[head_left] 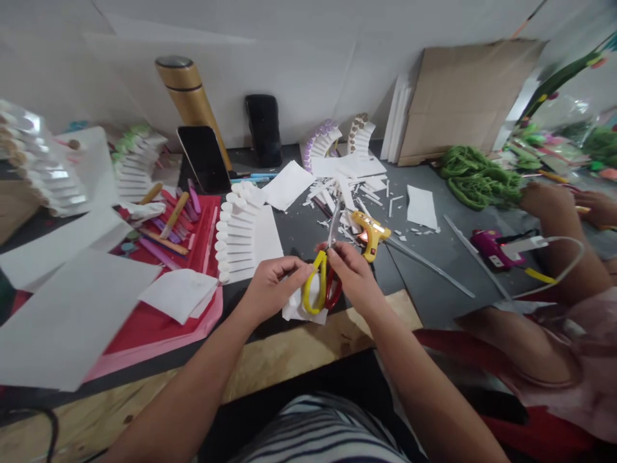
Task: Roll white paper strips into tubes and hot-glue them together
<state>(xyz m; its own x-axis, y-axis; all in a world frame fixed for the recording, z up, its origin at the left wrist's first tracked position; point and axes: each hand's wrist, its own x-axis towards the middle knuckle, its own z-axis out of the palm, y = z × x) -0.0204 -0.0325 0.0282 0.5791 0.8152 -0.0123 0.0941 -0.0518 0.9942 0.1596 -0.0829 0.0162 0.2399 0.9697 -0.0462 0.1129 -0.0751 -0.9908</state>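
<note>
A pair of scissors (315, 292) with one yellow and one red handle lies between my hands, blades pointing away from me. My left hand (274, 286) is closed, its thumb and fingertips pinching at the yellow handle. On the other side, my right hand (355, 273) grips the scissors near the pivot and the red handle. Beneath the handles is a small white piece of paper (292, 310). A yellow glue gun (371, 235) with a clear glue stick lies just beyond my right hand. White paper scraps (369, 193) are scattered around the blades.
To the left, a fan of white-tipped strips (236, 231) stands near a red tray (139, 328) holding markers and paper. Behind are two phones (205, 157) and a gold bottle (187, 90). On the right, a co-worker's arm (559, 222) reaches beside green yarn (477, 177) and a purple device (496, 249).
</note>
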